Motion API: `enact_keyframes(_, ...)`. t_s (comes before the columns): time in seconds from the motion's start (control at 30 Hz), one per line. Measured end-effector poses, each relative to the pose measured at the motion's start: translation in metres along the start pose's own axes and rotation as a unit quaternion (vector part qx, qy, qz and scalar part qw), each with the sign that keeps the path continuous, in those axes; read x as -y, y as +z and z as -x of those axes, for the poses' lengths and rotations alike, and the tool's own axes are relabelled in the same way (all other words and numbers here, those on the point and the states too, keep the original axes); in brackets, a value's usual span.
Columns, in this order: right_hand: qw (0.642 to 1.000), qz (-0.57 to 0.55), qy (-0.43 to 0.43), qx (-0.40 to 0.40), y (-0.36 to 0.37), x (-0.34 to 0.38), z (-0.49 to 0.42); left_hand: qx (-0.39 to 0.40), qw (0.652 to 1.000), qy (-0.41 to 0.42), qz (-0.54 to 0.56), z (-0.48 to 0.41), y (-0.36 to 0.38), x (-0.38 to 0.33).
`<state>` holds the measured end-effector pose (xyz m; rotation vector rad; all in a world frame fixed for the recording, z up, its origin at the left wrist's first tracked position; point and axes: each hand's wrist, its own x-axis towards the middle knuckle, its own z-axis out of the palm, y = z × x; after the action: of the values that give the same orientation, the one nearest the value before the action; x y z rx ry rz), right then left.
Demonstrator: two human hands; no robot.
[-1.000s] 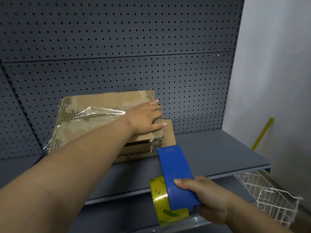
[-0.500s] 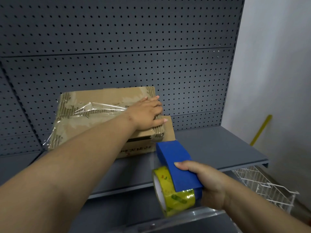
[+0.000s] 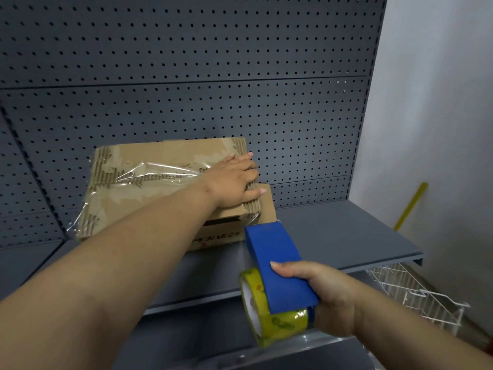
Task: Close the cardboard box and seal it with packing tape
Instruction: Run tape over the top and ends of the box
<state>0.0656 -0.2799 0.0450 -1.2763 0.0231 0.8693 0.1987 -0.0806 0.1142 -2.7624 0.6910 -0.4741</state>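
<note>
Pressing flat w/ straight, close-set fingers [image 3: 249, 169] of the left hand [image 3: 234, 180] on the lid at the R end of the cardboard box [image 3: 160, 153]. Gripping the blue tape dispenser [image 3: 277, 265] in the right hand [image 3: 330, 297], thumb on top, other fingers wrapped under (hidden, so can't tell exactly how), w/ the yellowish tape roll [image 3: 269, 319] below. Resting on the grey shelf [image 3: 346, 236] against the pegboard [image 3: 186, 76], w/ crinkled clear tape [image 3: 160, 173] across the top and the side flap [image 3: 266, 204] sticking out.

Best to fold that flap in first, hold the lid down hard, stick the tape end low on the side wall, then pull over the seam in one straight run. Probably worth leaning in w/ the L palm vs. sliding.
</note>
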Motion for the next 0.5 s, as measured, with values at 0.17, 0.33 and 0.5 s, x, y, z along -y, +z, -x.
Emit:
enact_keyframes(0.17,1.0,0.019,0.0,0.009,0.0,-0.006,-0.003,-0.003,1.0,0.002,0.007,0.0,0.002,0.001)
enact_keyframes(0.33,0.998,0.044,-0.027,-0.024,-0.001,0.0,-0.003,-0.005,1.0,0.001,0.012,-0.001,0.003,0.002)
enact_keyframes(0.5,0.999,-0.008,-0.029,-0.023,0.003,0.007,-0.001,-0.008,1.0,0.005,0.008,-0.002,0.004,0.002)
